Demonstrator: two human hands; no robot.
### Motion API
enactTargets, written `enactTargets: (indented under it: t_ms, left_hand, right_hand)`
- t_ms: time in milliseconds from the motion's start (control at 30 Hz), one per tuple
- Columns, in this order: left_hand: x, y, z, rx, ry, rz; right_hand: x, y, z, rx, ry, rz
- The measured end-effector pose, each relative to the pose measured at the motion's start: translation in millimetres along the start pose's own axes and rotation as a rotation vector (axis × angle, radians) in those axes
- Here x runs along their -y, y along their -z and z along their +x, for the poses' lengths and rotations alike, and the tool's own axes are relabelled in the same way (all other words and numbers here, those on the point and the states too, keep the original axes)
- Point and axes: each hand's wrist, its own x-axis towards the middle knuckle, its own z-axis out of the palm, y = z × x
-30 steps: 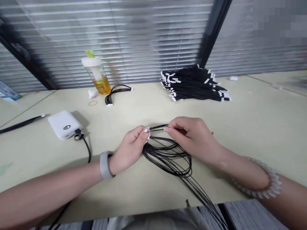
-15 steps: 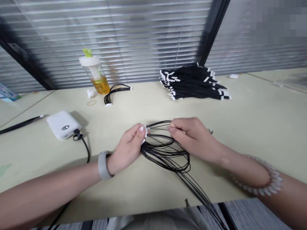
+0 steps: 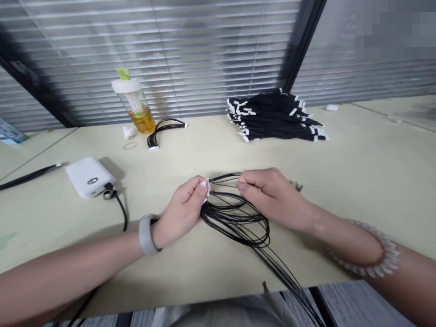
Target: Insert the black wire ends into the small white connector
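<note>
A white connector (image 3: pixel 208 187) with black wires is pinched between the thumb and fingers of my left hand (image 3: pixel 185 204). The black wires (image 3: pixel 238 222) loop out to its right, and a long bundle trails down over the table's front edge. My right hand (image 3: pixel 272 193) is closed on the upper wires, a short way right of the connector. Metal wire ends (image 3: pixel 296 185) poke out behind that hand. Its fingertips partly hide the wires they hold.
On the pale table (image 3: pixel 153 281) a white power bank (image 3: pixel 89 177) with a black cable lies left. At the back are a bottle (image 3: pixel 138 109), a small cable (image 3: pixel 166 127), a yellow band (image 3: pixel 130 146) and a pile of black cables (image 3: pixel 275 118). Another black cable (image 3: pixel 30 176) lies far left.
My right hand has shifted very slightly left, and more of the wire ends shows behind it. My left hand keeps its hold on the connector.
</note>
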Motion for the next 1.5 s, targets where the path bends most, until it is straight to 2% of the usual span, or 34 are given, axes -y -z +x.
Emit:
enactTargets:
  t_ms: [100, 267, 333, 567, 700, 867, 1033, 1100, 1200, 1300, 1367, 1500]
  left_hand:
    - [-1, -0.6, 0, 0.012, -0.002, 0.006]
    - [-1, -1.5, 1, 0.078, -0.028, 0.043]
    - [-1, -2.1, 0, 0.094, -0.043, 0.063]
    - [0, -2.4, -3, 0.125, -0.063, 0.096]
    - [0, -0.9, -1, 0.083, -0.023, 0.042]
    - [6, -1.3, 1, -0.035, 0.070, -0.095]
    - [11, -1.4, 2, -0.097, 0.083, -0.142]
    - [11, -1.0, 2, -0.091, 0.084, -0.137]
    - [11, -0.6, 3, -0.096, 0.093, -0.131]
    - [11, -0.9, 3, -0.124, 0.080, -0.118]
    - [9, -1.4, 2, -0.130, 0.059, -0.097]
    - [4, -2.8, 1, -0.125, 0.025, -0.044]
  right_hand:
    - [-2, -1, 1, -0.016, -0.010, -0.026]
    - [-4, -7, 1, 0.034, 0.113, -0.124]
    - [-4, -11, 0, 0.046, 0.120, -0.168]
    - [-7, -18, 2, -0.001, 0.129, -0.241]
    - [-19, -13, 6, -0.075, 0.199, -0.309]
    - [-33, 5, 9, -0.216, 0.217, -0.483]
    - [-17, 14, 0, -0.327, 0.285, -0.676]
    - [-6, 13, -7, -0.285, 0.273, -0.688]
    - [4, 8, -14, -0.082, 0.164, -0.625]
    - [5, 2, -14, 0.093, 0.039, -0.513]
    - [2, -2, -13, 0.131, 0.024, -0.403]
    - [-5, -12, -10, 0.163, 0.102, -0.191]
